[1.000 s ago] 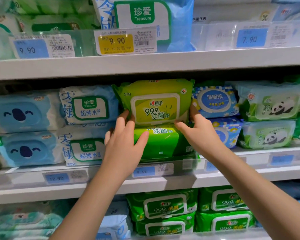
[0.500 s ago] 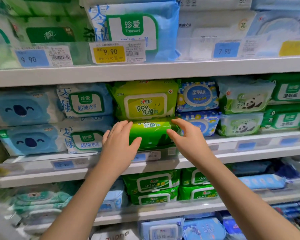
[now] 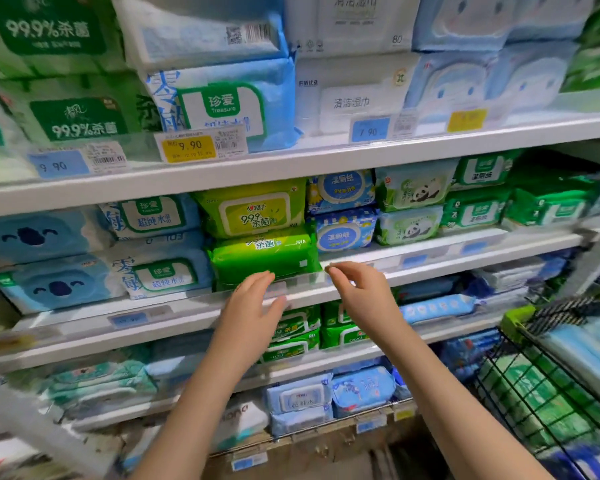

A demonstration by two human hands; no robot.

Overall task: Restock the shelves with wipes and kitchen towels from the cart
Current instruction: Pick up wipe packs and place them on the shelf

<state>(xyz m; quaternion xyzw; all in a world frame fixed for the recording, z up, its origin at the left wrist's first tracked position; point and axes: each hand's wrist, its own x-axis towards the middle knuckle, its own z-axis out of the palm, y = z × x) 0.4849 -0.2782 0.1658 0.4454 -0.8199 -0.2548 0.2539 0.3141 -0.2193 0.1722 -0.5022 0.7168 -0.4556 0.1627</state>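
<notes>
Both hands are empty: left hand flat-fingered, right hand loosely curled, seemingly pinching nothing. The green wipes pack sits on the shelf beneath a lime pack. Check it lies flush, then reach right to the cart.

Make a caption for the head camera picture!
Left hand and right hand hover empty before stacked green wipes packs; cart at right.

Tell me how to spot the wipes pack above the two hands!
Look at the middle shelf, above the left hand and right hand. There, the bright green pack lies under a yellow-green pack. Unlike that and the blue pack beside it, it shows no lid, only a green side.
</notes>
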